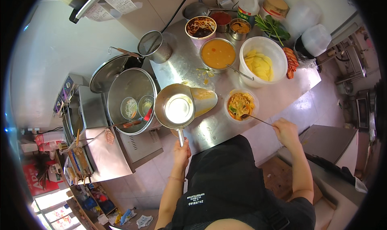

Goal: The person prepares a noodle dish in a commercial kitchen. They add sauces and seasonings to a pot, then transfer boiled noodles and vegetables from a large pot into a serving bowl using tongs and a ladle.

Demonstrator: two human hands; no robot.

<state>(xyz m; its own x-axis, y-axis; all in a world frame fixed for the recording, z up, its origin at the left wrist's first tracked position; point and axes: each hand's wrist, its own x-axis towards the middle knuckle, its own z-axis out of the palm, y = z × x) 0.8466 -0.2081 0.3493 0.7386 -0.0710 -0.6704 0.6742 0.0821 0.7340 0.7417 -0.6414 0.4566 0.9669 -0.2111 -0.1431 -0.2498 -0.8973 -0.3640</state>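
Note:
My left hand [181,153] grips the handle of a metal pan with a wide pouring spout [204,101]. The pan hangs between the tall stockpot and the steel table, and bright glare covers its bottom. With my right hand [285,131] I hold a long-handled metal spoon [261,120], whose bowl rests in the noodles at the near side of a clear plastic bowl [256,100]. Sauce-coated noodles [241,103] with some green leaf fill that bowl. In the stockpot [133,78] sit two round strainers, one holding pale noodles [131,107].
On the steel table [187,136] stand a pot of orange sauce [218,53], a white tub of yellow slices [262,65] and a paper tub of dark sauce [200,30]. A mesh strainer [154,47] and a pot lid [112,72] are beyond the stockpot. Leafy greens [272,27] lie at the back.

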